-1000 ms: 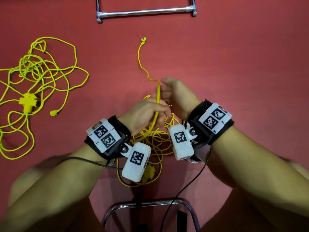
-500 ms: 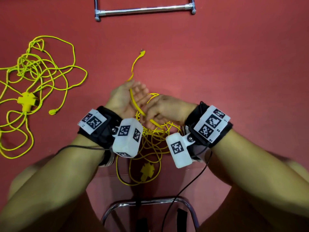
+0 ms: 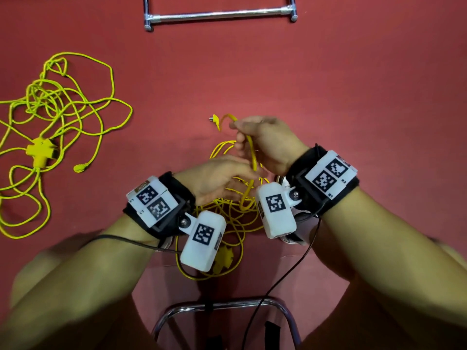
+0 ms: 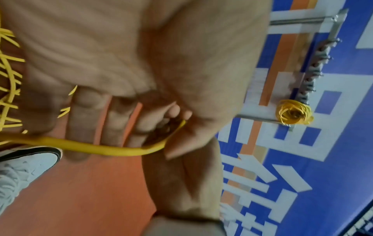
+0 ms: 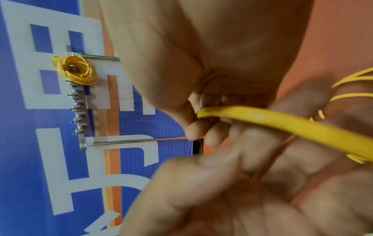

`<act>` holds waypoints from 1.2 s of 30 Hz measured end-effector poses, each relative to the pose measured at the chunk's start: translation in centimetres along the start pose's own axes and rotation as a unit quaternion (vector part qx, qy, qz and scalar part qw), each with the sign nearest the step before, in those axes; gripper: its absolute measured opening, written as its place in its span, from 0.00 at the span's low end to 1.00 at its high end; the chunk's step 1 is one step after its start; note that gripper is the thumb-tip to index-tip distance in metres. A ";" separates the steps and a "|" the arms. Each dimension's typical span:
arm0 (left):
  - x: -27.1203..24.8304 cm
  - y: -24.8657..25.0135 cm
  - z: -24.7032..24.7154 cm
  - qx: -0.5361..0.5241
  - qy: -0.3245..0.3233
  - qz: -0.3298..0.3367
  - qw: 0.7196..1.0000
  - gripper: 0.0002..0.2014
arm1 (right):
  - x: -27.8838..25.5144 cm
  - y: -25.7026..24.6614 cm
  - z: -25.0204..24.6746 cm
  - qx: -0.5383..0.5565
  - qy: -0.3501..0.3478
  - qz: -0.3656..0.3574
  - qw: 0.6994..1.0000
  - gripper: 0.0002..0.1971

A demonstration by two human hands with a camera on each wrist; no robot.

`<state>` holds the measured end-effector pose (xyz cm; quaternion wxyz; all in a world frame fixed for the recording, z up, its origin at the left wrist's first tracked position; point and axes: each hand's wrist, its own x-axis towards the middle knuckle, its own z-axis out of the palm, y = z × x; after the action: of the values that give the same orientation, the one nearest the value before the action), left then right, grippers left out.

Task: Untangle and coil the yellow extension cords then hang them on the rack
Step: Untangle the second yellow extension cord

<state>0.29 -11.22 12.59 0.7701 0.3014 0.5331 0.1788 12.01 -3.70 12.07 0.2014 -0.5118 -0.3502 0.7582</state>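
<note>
Right hand [image 3: 267, 145] is pinching the yellow cord [image 3: 253, 157] between thumb and fingers, just short of its plug end [image 3: 214, 120], which is sticking out past the fingertips away from the person. From the pinch the cord is running back toward the person, crossing the left hand [image 3: 222, 180] and dropping into the loose pile [image 3: 227, 218] on the red floor [image 3: 353, 97] under both wrists. Left hand is sitting just below and left of the right hand, over the pile; in the left wrist view the cord [image 4: 105, 149] is lying across its fingers [image 4: 119, 118] and the thumb is closing on it, fingers partly bent, blurry. The right wrist view is showing the cord [image 5: 282, 123] coming out from under the right thumb. A yellow socket block [image 3: 225, 258] is lying in the pile, nearer the person, partly behind the left wrist camera.

Second tangled cord [image 3: 55, 117] is lying well left of the hands on the floor, untouched, with its own socket block [image 3: 40, 150] and a plug end [image 3: 80, 168] on the side facing the hands.

Chrome rack base bar [image 3: 219, 16] is lying on the floor well beyond the hands. The wrist views are showing the rack's hook rail [image 5: 78, 108] against a blue and white banner [image 5: 20, 143], with one coiled cord [image 5: 75, 70] already hanging at one end of the rail. A chrome chair frame [image 3: 222, 306] is sitting under the forearms, and a white shoe [image 4: 22, 169] is showing beside the left hand in the left wrist view
</note>
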 end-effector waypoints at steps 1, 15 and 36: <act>0.1 0.2 -0.3 -0.048 0.030 -0.014 0.998 0.15 | 0.0 -0.1 -0.1 -0.008 -0.008 -0.019 1.000 0.06; 1.1 1.9 -4.2 -0.347 0.254 0.084 0.899 0.09 | -1.6 0.5 0.6 -0.317 -0.156 0.034 0.935 0.07; 1.1 0.7 -3.2 -0.060 0.363 0.147 0.918 0.32 | -0.7 -1.2 -1.4 -0.156 0.005 -0.065 0.986 0.04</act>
<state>-2.20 -9.16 11.47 0.5051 0.2435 0.7141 0.4190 13.54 -2.88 13.06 0.1697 -0.5173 -0.4957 0.6767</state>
